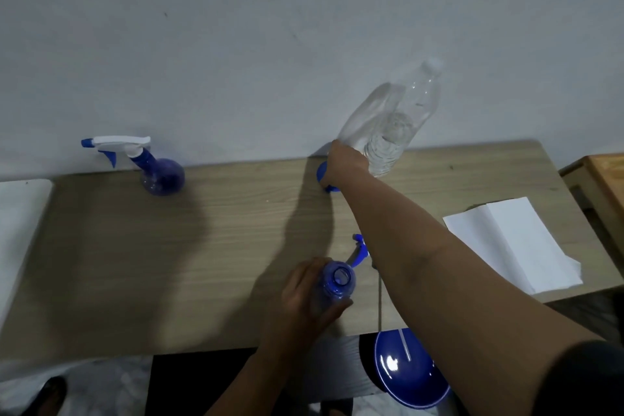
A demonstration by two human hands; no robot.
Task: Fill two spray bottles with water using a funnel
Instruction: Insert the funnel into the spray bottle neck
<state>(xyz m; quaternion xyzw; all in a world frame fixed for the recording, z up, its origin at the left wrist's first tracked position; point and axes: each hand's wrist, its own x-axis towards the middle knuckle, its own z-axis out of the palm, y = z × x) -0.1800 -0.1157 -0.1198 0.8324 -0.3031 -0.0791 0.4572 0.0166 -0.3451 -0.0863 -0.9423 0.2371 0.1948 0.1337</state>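
An uncapped blue spray bottle (pixel 336 284) stands upright near the tabletop's front edge, its trigger head (pixel 360 248) lying just behind; a second, capped one (pixel 158 172) stands far left, a blue funnel (pixel 325 176) and clear water bottle (pixel 391 125) at the back.

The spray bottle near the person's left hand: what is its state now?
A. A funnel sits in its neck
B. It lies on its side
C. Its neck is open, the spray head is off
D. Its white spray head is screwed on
C: the left hand holds the spray bottle upright, and its round neck opening shows bare, with no funnel or head.
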